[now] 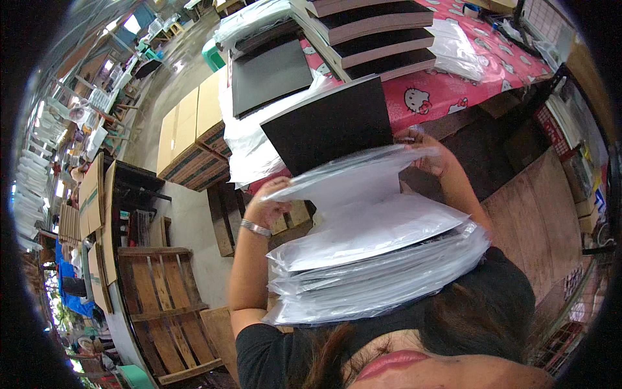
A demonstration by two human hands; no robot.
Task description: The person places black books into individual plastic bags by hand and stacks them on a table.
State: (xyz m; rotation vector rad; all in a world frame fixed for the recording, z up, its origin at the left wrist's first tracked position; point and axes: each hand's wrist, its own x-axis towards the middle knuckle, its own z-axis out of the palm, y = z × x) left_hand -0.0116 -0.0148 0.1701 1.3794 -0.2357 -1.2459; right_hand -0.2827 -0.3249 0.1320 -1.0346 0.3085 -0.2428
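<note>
My left hand [267, 206], with a bracelet at the wrist, pinches the left side of a clear plastic bag [353, 170]. On the other side, my right hand [424, 154] grips the same bag, its fingers partly hidden behind the film. Just beyond the bag lies a flat black-covered book or board [330, 123] at the table's near edge; whether it touches the bag I cannot tell. Between my forearms and close to my chest sits a thick stack of clear plastic bags [382, 279], with white and some dark showing through.
Thick black-topped stacks [382, 48] stand on the pink patterned tablecloth [447, 100], beside a black sheet [272, 74] and white plastic [457, 52]. Cardboard boxes [188, 129] are at the left, wooden pallets [172, 318] lower left, and a brown board [538, 220] at the right.
</note>
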